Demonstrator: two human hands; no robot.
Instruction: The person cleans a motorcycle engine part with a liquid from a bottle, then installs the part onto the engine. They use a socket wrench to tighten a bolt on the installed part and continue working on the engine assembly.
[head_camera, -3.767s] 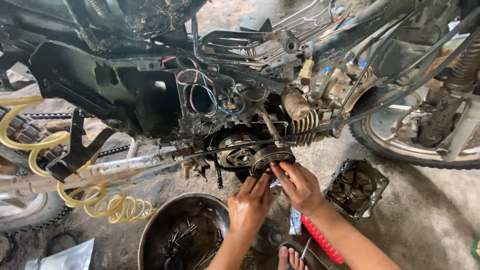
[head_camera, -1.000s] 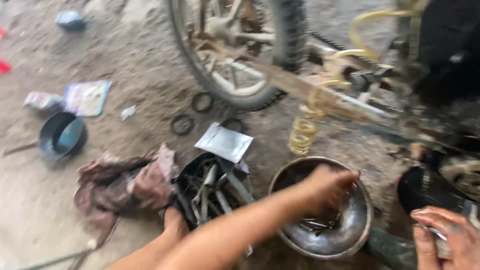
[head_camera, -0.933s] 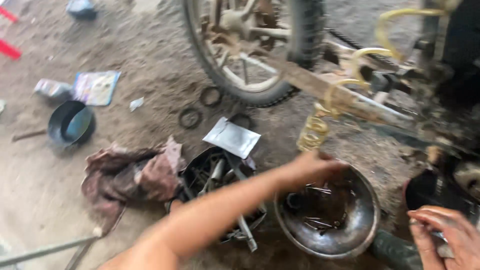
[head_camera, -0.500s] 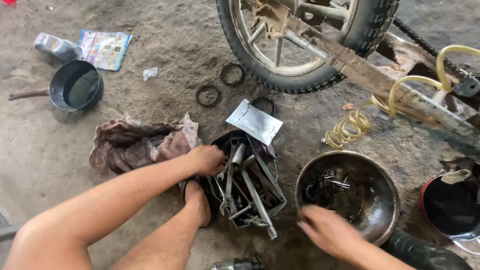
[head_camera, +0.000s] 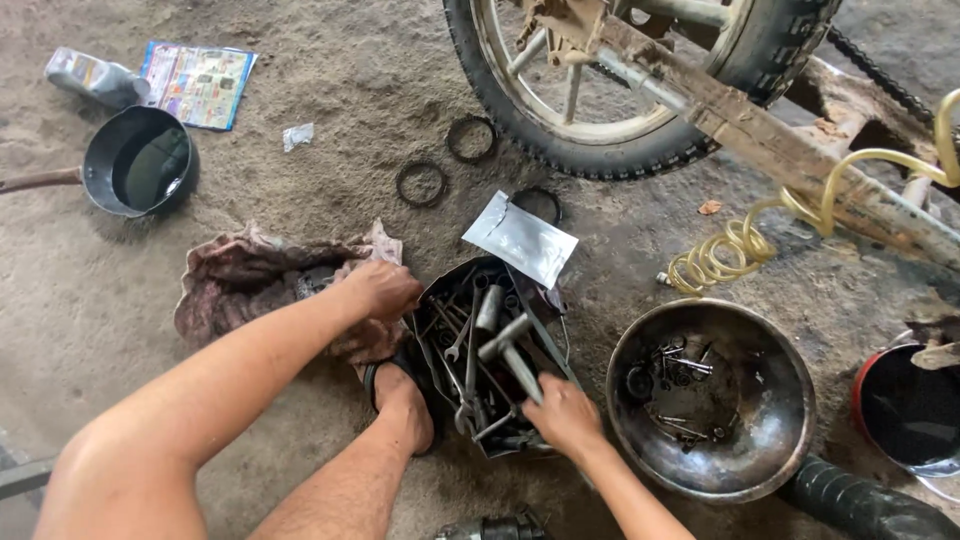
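Note:
A black tool tray (head_camera: 548, 300) full of wrenches and sockets sits on the dirt floor in front of me. My left hand (head_camera: 385, 290) is curled over the tray's left rim, beside a crumpled brownish rag (head_camera: 250, 280). My right hand (head_camera: 562, 412) reaches into the tray from below, with its fingers closed around the lower end of a grey T-shaped wrench (head_camera: 508, 345). My sandalled foot (head_camera: 402, 400) rests against the tray's near left side.
A dented metal bowl (head_camera: 790, 400) with bolts stands right of the tray, and a red-rimmed container (head_camera: 905, 410) beyond it. The motorcycle wheel (head_camera: 600, 160) and a yellow coiled hose (head_camera: 720, 255) lie behind. A silver pouch (head_camera: 520, 238), black rings (head_camera: 420, 183) and a dark pan (head_camera: 140, 165) are further back.
My view swung from the engine down to the floor. My left hand moved from the bowl to the tray's rim. My right hand left the engine and came into the tray.

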